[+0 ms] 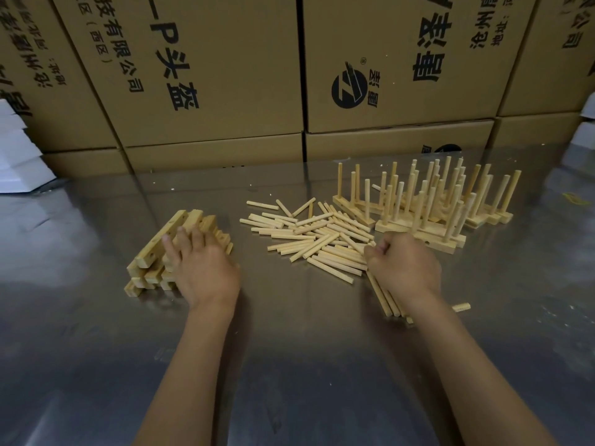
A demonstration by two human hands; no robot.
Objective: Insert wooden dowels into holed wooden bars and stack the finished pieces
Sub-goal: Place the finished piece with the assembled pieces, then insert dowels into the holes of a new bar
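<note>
Head view: left hand (206, 268) lies with fingers extended on the holed bars (167, 252) pile, left of the loose dowels (315, 239). Right hand (404, 263) is curled around a bundle of dowels. Risk: bundle slipping, or the arm toppling the finished pieces (428, 201) just behind.

Cardboard boxes (206, 75) — "有限公司", "头盔"

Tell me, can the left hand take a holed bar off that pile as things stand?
Probably yes. The left hand already rests on the pile of holed bars, fingers spread over the top ones, with nothing lying between. The right hand is busy gripping dowels well to the side.
</note>
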